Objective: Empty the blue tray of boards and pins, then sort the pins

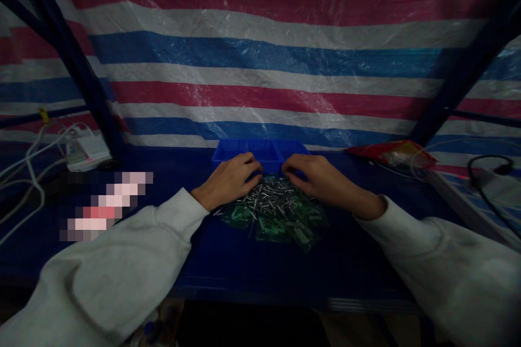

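Observation:
A heap of thin silver metal pieces (271, 198) lies on the blue table, with small green-tinted plastic packets (273, 227) around its near side. My left hand (232, 178) is at the heap's upper left edge, fingers curled; whatever its fingertips hold is too small to make out. At the upper right edge is my right hand (315, 178), its fingers bent in towards the pieces, and its fingertips are too dark to read. Just behind both hands sits a blue divided tray (260, 153), partly covered by them.
A white power strip (87, 152) with cables stands at the left. On the right are a red and yellow bag (401, 153), a black cable (484, 190) and a pale-edged box. Blue frame posts and a striped sheet (260, 59) enclose the back.

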Available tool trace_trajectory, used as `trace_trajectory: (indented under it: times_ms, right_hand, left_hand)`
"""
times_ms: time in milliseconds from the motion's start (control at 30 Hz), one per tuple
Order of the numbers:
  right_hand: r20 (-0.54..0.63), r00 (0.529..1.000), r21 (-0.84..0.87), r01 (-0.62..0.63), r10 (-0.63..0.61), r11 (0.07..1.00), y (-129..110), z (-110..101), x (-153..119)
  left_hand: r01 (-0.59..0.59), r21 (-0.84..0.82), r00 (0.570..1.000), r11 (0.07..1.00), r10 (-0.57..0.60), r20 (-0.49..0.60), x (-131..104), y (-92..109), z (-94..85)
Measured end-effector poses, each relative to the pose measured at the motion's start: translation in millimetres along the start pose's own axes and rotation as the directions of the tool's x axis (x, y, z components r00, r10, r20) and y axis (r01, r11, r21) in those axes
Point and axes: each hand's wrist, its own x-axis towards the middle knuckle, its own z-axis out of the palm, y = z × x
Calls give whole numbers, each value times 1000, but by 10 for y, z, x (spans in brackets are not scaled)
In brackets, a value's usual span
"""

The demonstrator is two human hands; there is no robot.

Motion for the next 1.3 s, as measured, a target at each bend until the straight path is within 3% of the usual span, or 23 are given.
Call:
trace_trajectory:
  times_ms: [133, 467, 833, 1133, 1300]
  right_hand:
    - [-79, 997, 156, -9, 21, 988, -112, 27, 6]
    - [-137, 970, 357, -143, 203, 923, -275, 56, 3]
    - [-50, 988, 201, -134, 146, 970, -170, 167, -11]
    - [-37, 980, 365, -169, 195, 916, -260, 164, -1]
    - [-18, 973, 437, -199, 230, 877, -274, 144, 6]
  left_hand:
    - [-31, -31, 999, 999, 31, 18, -2, 20, -14]
    - [-103, -77, 995, 992, 104, 3, 8, 24, 2]
    - [-119, -160, 988, 980, 100, -119, 39, 93, -61]
    - [-80, -240, 971, 967, 22, -238, 21, 90, -18]
    - [-172, -175, 968, 969, 133, -211, 6, 84, -24]
